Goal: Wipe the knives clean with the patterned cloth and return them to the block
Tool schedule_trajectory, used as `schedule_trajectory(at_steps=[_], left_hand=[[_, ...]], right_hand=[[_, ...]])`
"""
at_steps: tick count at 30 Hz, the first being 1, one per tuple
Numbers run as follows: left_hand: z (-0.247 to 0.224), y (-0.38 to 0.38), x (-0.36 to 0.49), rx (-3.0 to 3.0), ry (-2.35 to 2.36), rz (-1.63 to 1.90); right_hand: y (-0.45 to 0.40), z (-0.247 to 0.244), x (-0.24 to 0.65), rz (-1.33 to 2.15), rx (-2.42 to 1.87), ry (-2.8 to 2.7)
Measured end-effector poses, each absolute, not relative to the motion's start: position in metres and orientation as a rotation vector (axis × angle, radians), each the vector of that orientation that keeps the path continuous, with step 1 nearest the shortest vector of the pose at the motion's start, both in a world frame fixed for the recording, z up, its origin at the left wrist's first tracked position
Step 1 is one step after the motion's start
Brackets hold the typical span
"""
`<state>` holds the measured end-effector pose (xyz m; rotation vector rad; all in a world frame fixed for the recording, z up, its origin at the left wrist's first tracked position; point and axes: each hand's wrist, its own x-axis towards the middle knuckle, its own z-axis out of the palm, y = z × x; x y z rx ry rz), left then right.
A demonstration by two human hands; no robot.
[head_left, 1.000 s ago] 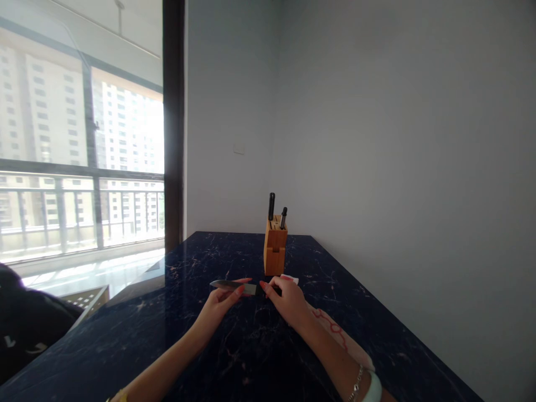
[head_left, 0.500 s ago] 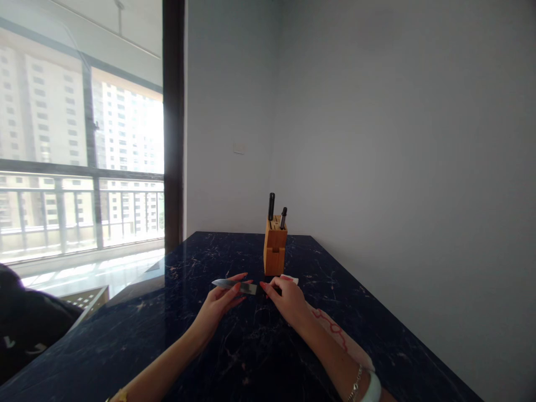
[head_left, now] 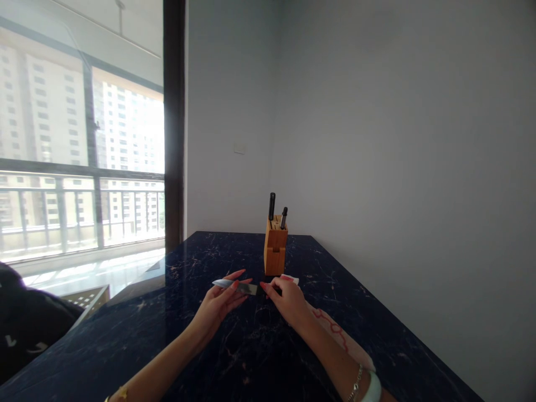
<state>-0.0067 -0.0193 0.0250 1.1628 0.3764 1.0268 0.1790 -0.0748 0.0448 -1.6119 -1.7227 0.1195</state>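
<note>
Right, here we are: my left hand (head_left: 218,307) is pinching the steel blade (head_left: 237,287) of a kitchen knife (head_left: 247,288), thumb and fingers narrowly closed on it, while my right hand (head_left: 285,297) is curled around the dark handle (head_left: 264,290), hiding most of it. The knife runs crosswise in front of me, almost level, tip out to my left, heel toward my right. My left hand is the nearer to the tip, my right sits at the handle end. It's right over the dark veined marble desk (head_left: 218,251); I can't tell whether it's touching. Just beyond my right hand stands a wooden knife block (head_left: 275,251) with two black handles (head_left: 272,206) poking up, and a white cloth with red markings (head_left: 335,335) lies under my right forearm. No brand, no readable writing anywhere on the blade or block!
</note>
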Motion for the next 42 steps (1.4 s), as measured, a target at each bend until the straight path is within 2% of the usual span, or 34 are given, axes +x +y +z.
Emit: schedule_trajectory(at_steps=[10,17,26,35,42], left_hand=[[0.025,-0.018,-0.009,1.076,0.384,1.033],[0.018,-0.007,-0.014,1.022,0.394,1.112],[0.011,0.004,-0.018,0.975,0.436,1.209],[0.010,0.007,-0.020,0.946,0.483,1.300],[0.013,0.004,-0.018,0.957,0.473,1.300]], right_hand=[[-0.069,0.038,0.184,0.069,-1.578,-1.710],[-0.065,0.040,0.190,-0.296,-1.563,-1.602],[-0.057,0.027,0.204,-0.577,-1.913,-1.530],[-0.057,0.017,0.206,-0.545,-2.051,-1.614],[-0.057,0.023,0.208,-0.526,-1.969,-1.635]])
